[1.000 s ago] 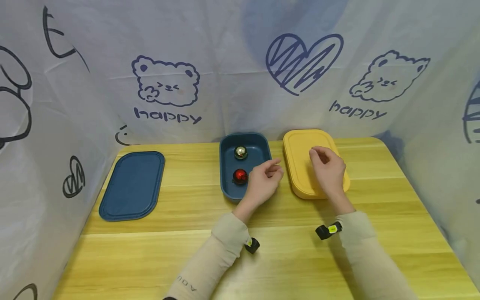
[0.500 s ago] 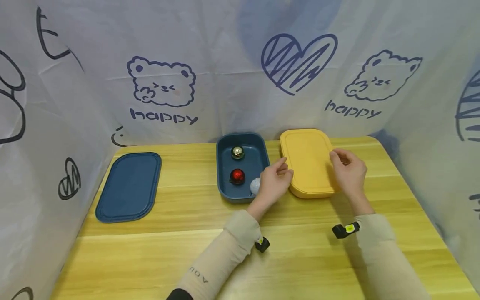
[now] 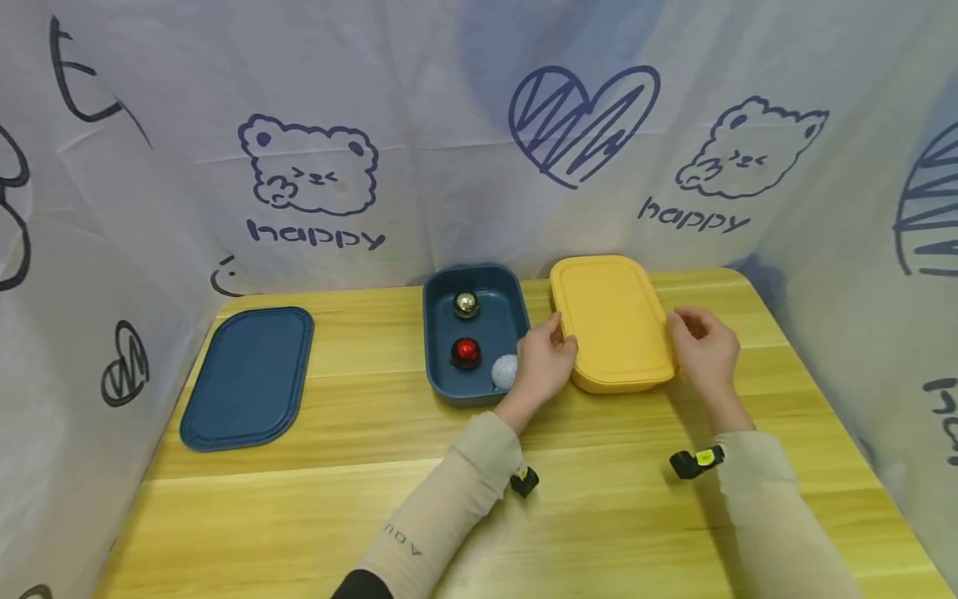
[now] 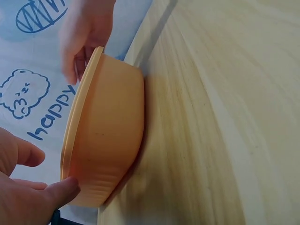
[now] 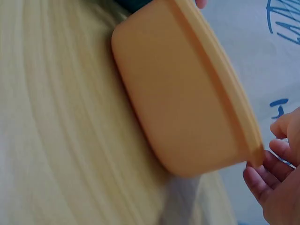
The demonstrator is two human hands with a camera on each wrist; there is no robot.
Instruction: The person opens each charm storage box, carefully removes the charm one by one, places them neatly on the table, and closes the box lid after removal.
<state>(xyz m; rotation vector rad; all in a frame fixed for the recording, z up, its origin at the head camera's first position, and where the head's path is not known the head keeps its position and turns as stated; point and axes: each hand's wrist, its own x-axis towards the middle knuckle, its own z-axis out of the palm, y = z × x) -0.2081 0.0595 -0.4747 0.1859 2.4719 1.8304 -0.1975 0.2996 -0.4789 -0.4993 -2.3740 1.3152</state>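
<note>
A yellow lidded box (image 3: 617,384) stands on the table with its lid (image 3: 614,316) on. My left hand (image 3: 545,362) is at the box's left side; in the left wrist view its thumb (image 4: 65,190) meets the lid rim while the other fingers stay apart from it. At the right side is my right hand (image 3: 703,345), its loosely bent fingertips (image 5: 255,180) right at the lid's corner in the right wrist view. To the left, a dark blue box (image 3: 479,391) holds a gold ball (image 3: 466,304), a red ball (image 3: 466,353) and a white ball (image 3: 505,372), the last partly behind my left hand.
A dark blue lid (image 3: 250,378) lies flat at the table's left. Behind the wooden table (image 3: 359,499) hangs a white curtain (image 3: 449,200) with drawings, which also runs along both sides. The two boxes stand close together near the back edge.
Both hands have moved right relative to the boxes: the left from over the blue box to the yellow box's left rim, the right from above the yellow lid to its right rim. The white ball came into view.
</note>
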